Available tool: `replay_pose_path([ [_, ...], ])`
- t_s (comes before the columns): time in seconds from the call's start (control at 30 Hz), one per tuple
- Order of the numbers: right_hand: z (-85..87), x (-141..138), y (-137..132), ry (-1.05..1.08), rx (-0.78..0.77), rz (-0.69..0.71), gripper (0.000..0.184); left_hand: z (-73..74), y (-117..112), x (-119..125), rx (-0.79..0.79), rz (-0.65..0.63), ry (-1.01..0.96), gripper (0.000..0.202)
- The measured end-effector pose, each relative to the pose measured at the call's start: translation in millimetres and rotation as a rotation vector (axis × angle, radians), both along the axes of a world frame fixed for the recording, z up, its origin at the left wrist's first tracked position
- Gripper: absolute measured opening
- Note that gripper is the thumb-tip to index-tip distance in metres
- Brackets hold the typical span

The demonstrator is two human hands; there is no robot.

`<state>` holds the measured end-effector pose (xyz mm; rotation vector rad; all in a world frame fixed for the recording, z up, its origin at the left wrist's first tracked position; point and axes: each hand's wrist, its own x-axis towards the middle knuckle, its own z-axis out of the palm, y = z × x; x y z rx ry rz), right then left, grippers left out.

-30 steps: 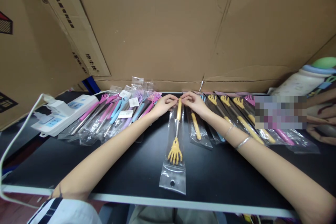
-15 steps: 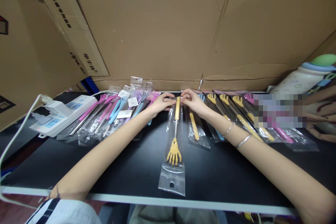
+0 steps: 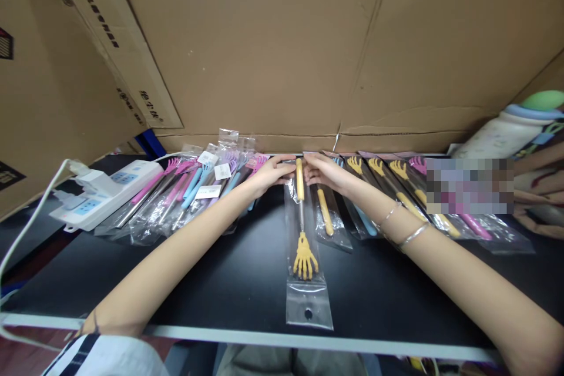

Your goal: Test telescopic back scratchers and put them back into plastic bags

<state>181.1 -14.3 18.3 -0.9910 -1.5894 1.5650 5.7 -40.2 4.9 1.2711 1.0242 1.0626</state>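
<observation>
A yellow back scratcher [image 3: 304, 255] with a metal shaft lies in a clear plastic bag [image 3: 309, 305], its claw end toward me and its handle pointing away. My left hand [image 3: 274, 175] is at the left edge of the bag's far end, thumb and fingers closed on the plastic beside the handle. Opposite it, my right hand [image 3: 328, 173] grips the right edge, its fingers bent and partly hidden. Just right of this bag lies another bagged scratcher with a yellow handle [image 3: 325, 212], its far part under my right hand.
Bagged pink, blue and purple scratchers [image 3: 194, 185] lie piled at left, beside a white power strip [image 3: 106, 195] with a cable. More bagged yellow scratchers [image 3: 408, 205] line the right. A bottle [image 3: 502, 135] and another person's hand [image 3: 541, 188] are far right. Cardboard [image 3: 282, 53] stands behind.
The near end of the bagged yellow scratcher has swung to the right, while its handle end has barely moved. The fingers of my right hand have shifted along the bag's edge.
</observation>
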Motion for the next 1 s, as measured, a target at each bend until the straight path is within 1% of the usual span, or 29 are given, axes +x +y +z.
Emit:
replay_pose_path([
  [0.07, 1.8, -0.3, -1.6, -0.044, -0.018, 0.025, 0.036, 1.1, -1.2, 1.1, 0.003, -0.002, 0.002, 0.033],
  [0.13, 1.2, -0.9, -2.4, -0.074, -0.010, 0.019, 0.038, 1.8, -2.5, 2.4, 0.003, -0.007, 0.006, 0.032],
  [0.3, -1.9, -0.6, -0.5, -0.100, 0.039, 0.001, 0.034, 2.1, -3.5, 3.5, -0.009, -0.024, 0.020, 0.031],
  [0.63, -1.6, -2.4, -2.3, -0.058, 0.081, 0.022, 0.019, 0.8, 1.2, -1.1, -0.066, -0.073, 0.082, 0.042],
  [0.8, -0.8, -4.6, -4.6, -0.037, 0.102, 0.015, 0.021, 2.5, -0.6, -2.8, -0.086, -0.153, 0.113, 0.042],
  [1.0, 0.7, -2.5, -4.3, -0.092, 0.067, 0.055, 0.021, 1.2, 1.8, -4.0, -0.041, -0.151, 0.093, 0.045],
])
